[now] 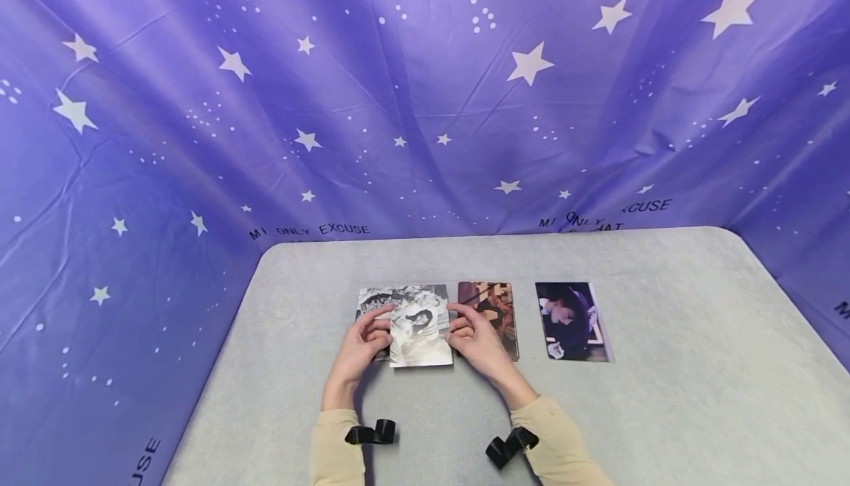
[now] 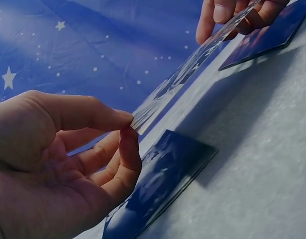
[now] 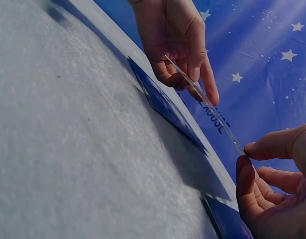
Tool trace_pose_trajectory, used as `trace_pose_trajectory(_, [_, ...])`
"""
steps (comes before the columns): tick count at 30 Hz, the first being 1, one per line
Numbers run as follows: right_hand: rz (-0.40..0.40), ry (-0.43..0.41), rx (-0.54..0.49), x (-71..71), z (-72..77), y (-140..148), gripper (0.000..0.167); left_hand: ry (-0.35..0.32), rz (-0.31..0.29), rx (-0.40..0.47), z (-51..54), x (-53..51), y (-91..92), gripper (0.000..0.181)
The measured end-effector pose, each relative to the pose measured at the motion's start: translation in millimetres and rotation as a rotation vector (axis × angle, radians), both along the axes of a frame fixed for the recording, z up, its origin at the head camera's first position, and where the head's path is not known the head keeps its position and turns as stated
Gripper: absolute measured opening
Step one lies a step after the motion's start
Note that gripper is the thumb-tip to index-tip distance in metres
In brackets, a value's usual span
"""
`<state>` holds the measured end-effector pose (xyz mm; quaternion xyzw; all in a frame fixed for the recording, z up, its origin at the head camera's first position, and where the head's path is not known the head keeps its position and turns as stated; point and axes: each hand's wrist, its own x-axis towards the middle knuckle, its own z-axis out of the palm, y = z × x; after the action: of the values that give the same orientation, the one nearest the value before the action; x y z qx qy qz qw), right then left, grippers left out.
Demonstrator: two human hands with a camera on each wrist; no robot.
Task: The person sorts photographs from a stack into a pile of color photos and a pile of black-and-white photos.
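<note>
Both hands hold one black-and-white picture card (image 1: 421, 327) by its opposite side edges, raised above the table. The left hand (image 1: 358, 352) pinches its left edge between thumb and fingers, and the right hand (image 1: 479, 342) pinches its right edge. In the left wrist view the card (image 2: 185, 69) tilts up from the left hand (image 2: 68, 154); in the right wrist view it appears nearly edge-on, held by the right hand (image 3: 279, 181). Partly covered behind it lies a grey-toned card pile (image 1: 373, 299), also seen below the left fingers (image 2: 157, 174).
A brown and orange picture card (image 1: 496, 309) lies beside the right hand, partly covered by it. Farther right is a purple and dark picture card (image 1: 571, 321). All rest on the grey table (image 1: 684, 309), with a purple star-patterned cloth (image 1: 425, 102) behind and at the sides.
</note>
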<state>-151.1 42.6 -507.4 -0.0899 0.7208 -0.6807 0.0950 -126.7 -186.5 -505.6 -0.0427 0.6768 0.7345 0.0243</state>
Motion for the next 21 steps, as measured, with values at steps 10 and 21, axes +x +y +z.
trace_pose_trajectory(10, [0.03, 0.038, 0.026, -5.6, 1.3, -16.4, 0.051, -0.005, 0.031, -0.055, 1.2, -0.9, -16.8, 0.055])
trace_pose_trajectory(21, [0.094, 0.093, 0.079, -7.3, 2.1, -32.6, 0.05, 0.008, 0.073, -0.11, 2.1, 2.3, -34.4, 0.053])
